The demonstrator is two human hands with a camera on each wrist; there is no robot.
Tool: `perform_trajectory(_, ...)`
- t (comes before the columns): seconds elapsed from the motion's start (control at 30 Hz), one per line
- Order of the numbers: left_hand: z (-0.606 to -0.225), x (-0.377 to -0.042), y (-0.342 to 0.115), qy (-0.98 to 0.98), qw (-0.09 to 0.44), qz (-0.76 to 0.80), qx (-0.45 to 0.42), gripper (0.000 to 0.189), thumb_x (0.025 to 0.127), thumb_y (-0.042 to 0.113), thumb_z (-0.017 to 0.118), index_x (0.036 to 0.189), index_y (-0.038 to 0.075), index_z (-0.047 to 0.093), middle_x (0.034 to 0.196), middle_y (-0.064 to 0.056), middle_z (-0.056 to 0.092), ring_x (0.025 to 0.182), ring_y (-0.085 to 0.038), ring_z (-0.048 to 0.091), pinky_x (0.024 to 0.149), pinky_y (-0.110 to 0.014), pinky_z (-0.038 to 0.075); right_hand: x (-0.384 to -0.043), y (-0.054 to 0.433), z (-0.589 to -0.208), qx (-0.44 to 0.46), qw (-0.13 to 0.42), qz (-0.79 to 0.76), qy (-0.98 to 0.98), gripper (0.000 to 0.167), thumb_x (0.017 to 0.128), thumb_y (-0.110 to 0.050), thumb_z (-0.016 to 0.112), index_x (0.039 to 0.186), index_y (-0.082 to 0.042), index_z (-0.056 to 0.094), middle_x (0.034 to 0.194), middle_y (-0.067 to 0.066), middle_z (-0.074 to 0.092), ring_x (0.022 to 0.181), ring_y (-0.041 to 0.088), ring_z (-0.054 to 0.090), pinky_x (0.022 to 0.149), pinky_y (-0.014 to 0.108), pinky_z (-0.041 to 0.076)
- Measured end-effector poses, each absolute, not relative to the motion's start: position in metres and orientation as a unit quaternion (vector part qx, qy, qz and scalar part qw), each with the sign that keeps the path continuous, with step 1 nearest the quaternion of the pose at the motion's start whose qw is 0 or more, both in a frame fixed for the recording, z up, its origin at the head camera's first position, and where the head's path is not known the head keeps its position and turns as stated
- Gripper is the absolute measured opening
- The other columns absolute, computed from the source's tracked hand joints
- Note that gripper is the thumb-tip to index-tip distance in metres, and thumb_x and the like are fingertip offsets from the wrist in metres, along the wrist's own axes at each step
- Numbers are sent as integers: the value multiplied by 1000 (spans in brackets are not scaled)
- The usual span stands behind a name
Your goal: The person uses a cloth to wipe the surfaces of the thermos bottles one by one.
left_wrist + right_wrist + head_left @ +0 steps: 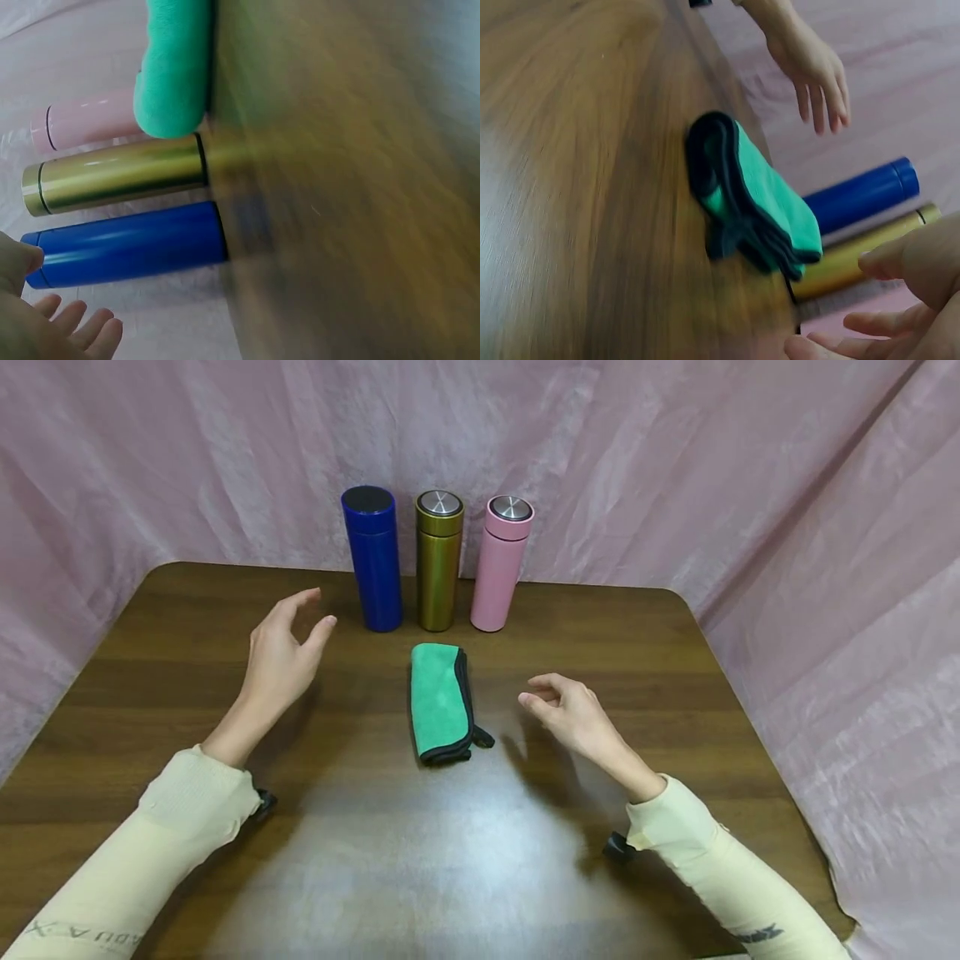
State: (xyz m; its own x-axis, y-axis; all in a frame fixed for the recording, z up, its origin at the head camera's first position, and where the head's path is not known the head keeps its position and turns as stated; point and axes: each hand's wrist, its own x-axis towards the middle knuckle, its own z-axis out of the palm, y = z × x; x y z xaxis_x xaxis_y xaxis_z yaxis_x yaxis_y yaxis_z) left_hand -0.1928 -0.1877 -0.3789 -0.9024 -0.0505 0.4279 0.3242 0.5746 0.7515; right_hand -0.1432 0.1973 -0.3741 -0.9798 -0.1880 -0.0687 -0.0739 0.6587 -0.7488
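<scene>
Three thermos flasks stand upright in a row at the back of the table: a blue flask [375,568] with a black lid top, a gold flask [438,572] and a pink flask [498,572]. In front of them lies a folded green cloth [438,702] with black edging and a small black loop. My left hand [283,652] hovers left of the blue flask, thumb and fingers apart, holding nothing. To the right of the cloth, my right hand [570,714] hangs above the table with loosely bent fingers and touches nothing.
The brown wooden table [360,860] has rounded back corners. A pink curtain [637,468] hangs behind it and along the right side. Both forearms wear pale yellow sleeves [180,810], with a dark strap piece [619,847] under the right wrist.
</scene>
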Motion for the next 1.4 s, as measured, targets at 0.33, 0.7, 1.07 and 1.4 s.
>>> perform_trajectory(0.33, -375, -233, -166, -822, 205, -531, -17, 56, 103, 28, 65, 150, 1, 48, 148, -14, 55, 133, -27, 55, 109, -40, 47, -157, 151, -381, -72, 116, -357, 924, 57, 102, -37, 66, 144, -1, 54, 116, 12, 72, 104, 27, 69, 92, 44, 55)
perform_trajectory(0.7, -373, -268, -149, -791, 188, -582, 4, 79, 98, 37, 71, 160, 4, 33, 159, -12, 43, 145, -22, 44, 116, -33, 40, -176, 114, -393, -41, 144, -338, 929, 66, 100, -45, 66, 147, -3, 47, 119, 11, 67, 112, 26, 64, 94, 44, 54)
perform_trajectory(1.07, -373, -296, -142, -794, 178, -582, -3, 87, 94, 40, 77, 161, 9, 32, 163, -6, 38, 148, -20, 39, 119, -36, 36, -187, 96, -392, -34, 155, -340, 927, 75, 98, -41, 72, 149, 4, 39, 137, 24, 60, 125, 31, 59, 101, 45, 52)
perform_trajectory(1.4, -375, -306, -137, -795, 181, -579, -12, 77, 93, 36, 80, 154, 9, 43, 154, -10, 50, 142, -23, 48, 117, -36, 39, -192, 86, -394, -24, 156, -344, 926, 81, 94, -33, 79, 152, 3, 36, 145, 25, 55, 130, 33, 56, 105, 45, 50)
